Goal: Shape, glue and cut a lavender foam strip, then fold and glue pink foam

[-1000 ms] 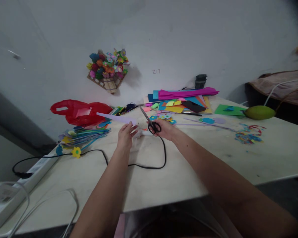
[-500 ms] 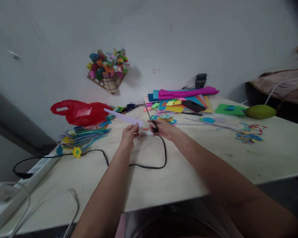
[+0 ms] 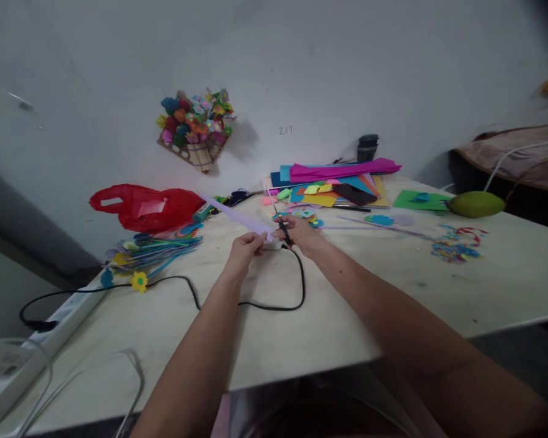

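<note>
My left hand [image 3: 248, 250] pinches the near end of a long pale purple strip [image 3: 232, 214], which slants up and away to the left. Gripped by its black handles, a pair of scissors [image 3: 282, 226] is in my right hand [image 3: 300, 235], its blades pointing up and away. The strip's near end and the scissors are close together; I cannot tell whether they touch. Just below the hands, a white device [image 3: 271, 246] with a black cord [image 3: 301, 277] lies on the table, partly hidden by my fingers.
A red plastic bag [image 3: 158, 205] and a bundle of flower stems [image 3: 164, 250] lie left. Behind are stacked coloured sheets [image 3: 342, 172]. To the right are a green fruit [image 3: 477, 204] and small colourful scraps [image 3: 456, 249]. A white power strip [image 3: 68, 313] runs along the left edge.
The purple strip and my left hand have moved a little to the right, bringing the strip's near end closer to the scissors. The right hand has barely moved.
</note>
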### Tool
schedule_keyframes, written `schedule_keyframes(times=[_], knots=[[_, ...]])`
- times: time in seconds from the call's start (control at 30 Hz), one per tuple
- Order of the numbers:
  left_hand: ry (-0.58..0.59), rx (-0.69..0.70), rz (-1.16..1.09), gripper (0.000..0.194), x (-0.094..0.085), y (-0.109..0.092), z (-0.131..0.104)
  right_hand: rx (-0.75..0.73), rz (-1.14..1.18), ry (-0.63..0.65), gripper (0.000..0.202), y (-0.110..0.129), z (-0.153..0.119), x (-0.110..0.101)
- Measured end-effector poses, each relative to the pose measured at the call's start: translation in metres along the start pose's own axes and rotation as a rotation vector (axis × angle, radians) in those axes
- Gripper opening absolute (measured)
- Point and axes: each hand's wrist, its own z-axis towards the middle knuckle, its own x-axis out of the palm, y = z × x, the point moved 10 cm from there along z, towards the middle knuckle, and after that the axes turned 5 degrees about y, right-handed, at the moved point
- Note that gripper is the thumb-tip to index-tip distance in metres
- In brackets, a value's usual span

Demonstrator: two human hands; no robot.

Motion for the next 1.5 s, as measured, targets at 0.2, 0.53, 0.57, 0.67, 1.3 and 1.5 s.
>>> schedule_keyframes(times=[0.2, 0.53, 0.57, 0.67, 1.3, 1.5], knots=[[0.0, 0.011, -0.031, 0.032, -0.002, -0.002, 0.0, -0.023, -0.009, -0.021, 0.033, 0.003, -0.001, 0.0], [-0.122, 0.039, -0.108, 0.032, -0.018, -0.005, 0.002, -0.001, -0.043, -0.011, 0.033, 0.003, -0.002, 0.002], [-0.147, 0.042, -0.117, 0.032, -0.02, -0.005, 0.001, 0.0, -0.045, -0.01, 0.033, 0.003, -0.002, 0.002], [-0.209, 0.054, -0.14, 0.032, -0.027, -0.004, 0.0, -0.005, -0.052, 0.005, 0.034, 0.0, -0.001, 0.004], [-0.338, 0.089, -0.36, 0.033, -0.053, -0.001, -0.001, 0.05, -0.233, 0.464, 0.036, -0.01, -0.01, 0.017], [-0.317, 0.077, -0.365, 0.032, -0.053, 0.002, 0.001, 0.033, -0.35, 0.573, 0.034, -0.009, -0.015, 0.023]])
